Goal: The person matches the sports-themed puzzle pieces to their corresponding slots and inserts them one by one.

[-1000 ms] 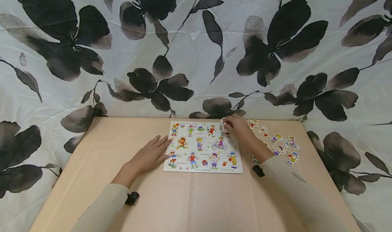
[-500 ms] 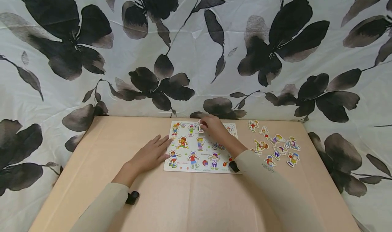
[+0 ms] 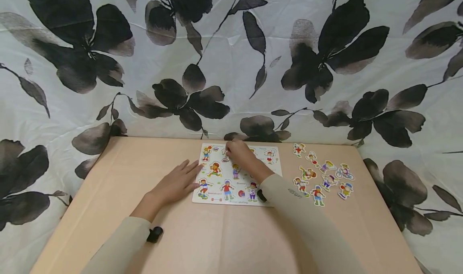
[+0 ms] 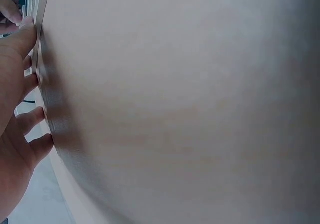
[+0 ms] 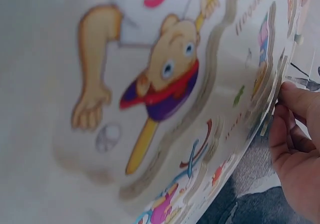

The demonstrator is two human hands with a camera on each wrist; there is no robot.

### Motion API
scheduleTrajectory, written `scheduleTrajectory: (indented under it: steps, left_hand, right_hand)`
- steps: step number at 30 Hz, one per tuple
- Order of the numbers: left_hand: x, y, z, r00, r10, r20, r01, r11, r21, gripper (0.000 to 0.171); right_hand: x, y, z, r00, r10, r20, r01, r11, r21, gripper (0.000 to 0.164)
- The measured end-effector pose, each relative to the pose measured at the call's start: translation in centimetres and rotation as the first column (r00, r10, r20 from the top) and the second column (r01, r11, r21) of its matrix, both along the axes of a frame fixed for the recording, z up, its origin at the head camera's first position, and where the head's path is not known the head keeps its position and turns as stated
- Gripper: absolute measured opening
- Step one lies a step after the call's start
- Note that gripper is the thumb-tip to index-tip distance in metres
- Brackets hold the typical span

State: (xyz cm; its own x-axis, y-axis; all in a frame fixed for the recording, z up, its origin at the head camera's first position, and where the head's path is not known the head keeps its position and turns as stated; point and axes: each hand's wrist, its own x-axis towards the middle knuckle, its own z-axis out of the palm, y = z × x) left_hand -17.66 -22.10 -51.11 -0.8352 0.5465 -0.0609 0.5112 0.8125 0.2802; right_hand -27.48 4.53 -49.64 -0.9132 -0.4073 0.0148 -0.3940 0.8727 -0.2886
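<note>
A white puzzle board (image 3: 213, 201) printed with children doing sports lies on the table. My left hand (image 3: 177, 180) rests at its left edge, fingers stretched out; in the left wrist view the fingertips touch the table and the board's side. Over the board's top row, my right hand (image 3: 243, 155) pinches a thin puzzle piece (image 5: 267, 124) between thumb and fingers. Most of that piece is hidden, so its picture cannot be made out. A baseball figure (image 5: 175, 48) on the board fills much of the right wrist view.
Several loose cutout puzzle pieces (image 3: 328, 181) are scattered right of the board, among them a cyclist piece (image 3: 345, 171). A light wooden-coloured table (image 3: 144, 161) carries everything. Behind it hangs a white cloth (image 3: 235, 53) with dark flowers.
With the pinched piece, my right hand has moved left along the top row, from the upper right corner toward the upper left. My left hand has stayed in place.
</note>
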Motion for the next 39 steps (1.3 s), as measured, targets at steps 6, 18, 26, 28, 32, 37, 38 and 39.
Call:
scheduleTrajectory:
  steps: [6,18,26,28,32,37,38,39]
  left_hand:
    - [0.03,0.09,-0.11,1.0,-0.003,-0.006,0.003,1.0,-0.008,0.069]
    - [-0.01,0.07,-0.05,1.0,-0.003,-0.009,0.003,1.0,-0.008,0.069]
    - [0.01,0.1,0.17,1.0,-0.002,-0.002,0.002,1.0,-0.004,0.069]
    - [-0.01,0.07,0.11,1.0,-0.003,-0.008,0.002,1.0,-0.005,0.069]
    - [0.01,0.05,0.04,1.0,0.0,-0.003,0.0,1.0,-0.008,0.07]
    - [0.07,0.04,0.06,1.0,-0.001,-0.003,0.001,1.0,-0.009,0.069]
    - [0.08,0.03,0.08,1.0,-0.003,-0.01,0.002,1.0,-0.009,0.069]
    - [0.07,0.04,0.07,1.0,-0.001,-0.012,0.001,1.0,-0.009,0.069]
  right_hand:
    - [-0.09,-0.42,-0.49,0.999,0.032,0.012,-0.033,0.999,0.032,0.011]
    - [-0.04,-0.92,-0.16,0.999,0.003,0.047,-0.007,0.998,0.068,0.013]
    - [0.14,-0.93,0.17,0.997,-0.017,0.072,0.013,0.998,0.054,0.012]
    - [0.15,-0.97,0.16,0.997,-0.009,0.073,0.005,0.999,0.053,0.012]
    - [0.15,-0.98,-0.05,0.997,0.011,0.077,-0.016,0.998,0.055,0.012]
    - [0.11,-0.88,-0.33,0.997,0.007,0.081,-0.01,0.999,0.033,0.011]
    - [0.1,-0.86,-0.32,0.997,0.009,0.079,-0.011,1.0,0.025,0.01]
    - [0.09,-0.84,-0.32,0.997,0.01,0.079,-0.011,1.0,0.016,0.01]
